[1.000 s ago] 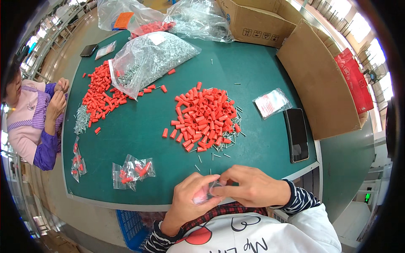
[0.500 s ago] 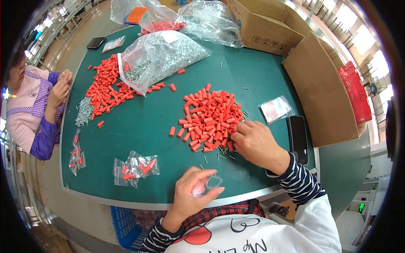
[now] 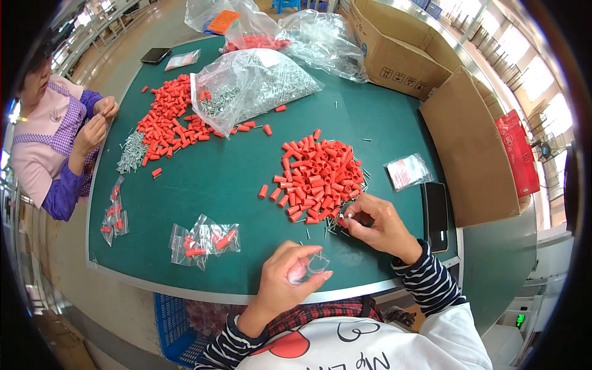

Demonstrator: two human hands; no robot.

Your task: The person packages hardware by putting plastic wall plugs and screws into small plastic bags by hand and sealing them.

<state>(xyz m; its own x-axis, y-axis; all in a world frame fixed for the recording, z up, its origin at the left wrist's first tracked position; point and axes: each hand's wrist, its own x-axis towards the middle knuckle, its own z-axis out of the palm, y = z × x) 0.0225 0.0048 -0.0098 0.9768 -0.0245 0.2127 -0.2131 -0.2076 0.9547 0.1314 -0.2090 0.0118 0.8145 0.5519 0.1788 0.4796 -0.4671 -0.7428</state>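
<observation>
My left hand (image 3: 288, 270), near the table's front edge, is curled around a small clear plastic bag (image 3: 318, 263), its mouth spread to the right between thumb and fingers. My right hand (image 3: 379, 227) pinches at the near right edge of a heap of red plastic caps (image 3: 320, 176). Something small with red and pale showing is at its fingertips; I cannot tell exactly what. Loose metal screws (image 3: 331, 230) lie under and beside those fingertips. Filled small bags (image 3: 206, 240) with red caps lie left of my left hand.
A large clear bag of screws (image 3: 271, 83) lies beyond the caps, beside another red pile (image 3: 163, 111) and screws (image 3: 132, 152). Cardboard boxes (image 3: 468, 148) line the right, near a black phone-like case (image 3: 435, 216) and a stack of flat bags (image 3: 408, 172). A co-worker (image 3: 61, 135) sits left.
My right hand has drawn back slightly from the heap toward me, its thumb and fingers now pinched in view. My left hand still holds the bag. The whole view has shifted slightly.
</observation>
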